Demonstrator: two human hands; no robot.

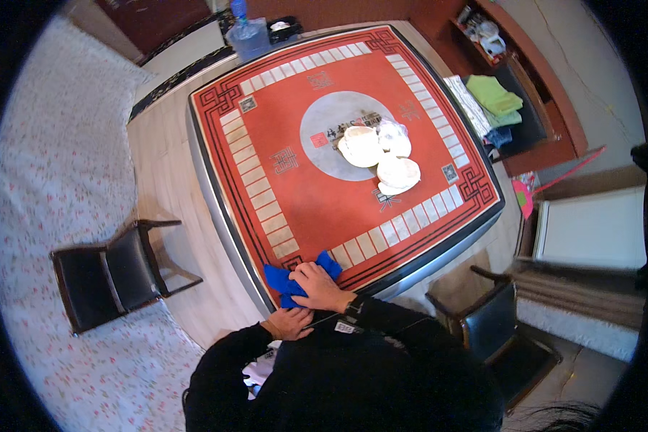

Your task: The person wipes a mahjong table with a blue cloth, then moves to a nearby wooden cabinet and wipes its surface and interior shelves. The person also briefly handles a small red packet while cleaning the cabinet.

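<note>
On the near left corner of a square mahjong table lies a crumpled blue cloth [278,281]. My right hand [321,289] is on top of it, fingers curled over the fabric and bunching it against the table. Just below, my left hand [288,324] rests at the table's edge with its fingers stretched out, close to the cloth's lower end. The table wears a red patterned mat [338,216] with tile-like strips along its sides. Several white rounded things [398,175] sit right of its middle, too bright to make out their kind.
A black chair [115,277] stands left of the table, another black chair [491,324] at the near right. Folded clothes [493,99] lie on a seat at the far right. A large water bottle [248,39] stands beyond the far edge. A pink-handled tool [523,198] leans at the right.
</note>
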